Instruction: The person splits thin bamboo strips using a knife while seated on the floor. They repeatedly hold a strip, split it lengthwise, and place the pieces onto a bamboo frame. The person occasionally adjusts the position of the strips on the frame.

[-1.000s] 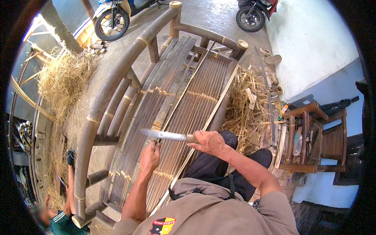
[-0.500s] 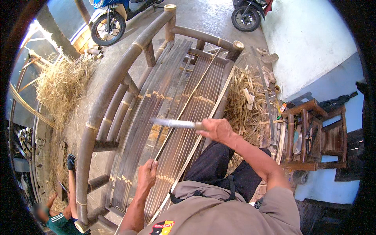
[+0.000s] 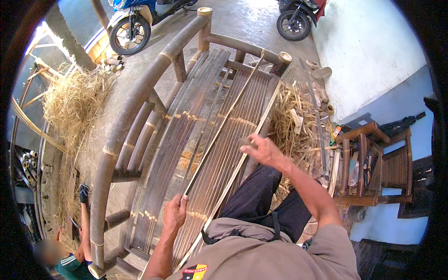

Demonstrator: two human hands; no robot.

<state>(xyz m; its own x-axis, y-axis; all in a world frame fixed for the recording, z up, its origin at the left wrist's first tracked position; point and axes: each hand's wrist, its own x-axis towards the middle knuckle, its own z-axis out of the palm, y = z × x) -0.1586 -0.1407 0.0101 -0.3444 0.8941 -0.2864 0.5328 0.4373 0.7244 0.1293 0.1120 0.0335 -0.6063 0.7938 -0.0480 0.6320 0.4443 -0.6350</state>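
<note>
My left hand is closed on the lower end of a long thin bamboo strip, which slants up and away over a dark bamboo bench. Curled around the handle of a knife, my right hand is above the bench's right side. Only a blurred bit of the handle shows and the blade cannot be made out. Beneath my hands lie narrow seat slats, side by side. Wider dark slats fill the left part of the seat, with a gap between the two sets.
Bamboo shavings are heaped right of the bench, and a straw-like pile is at the left. A bamboo chair stands by the right wall. Motorbikes are parked at the back. Another person sits at lower left.
My right hand has moved slightly right and its knife has turned, so the blade no longer shows. My left hand stays almost where it was, holding the strip.
</note>
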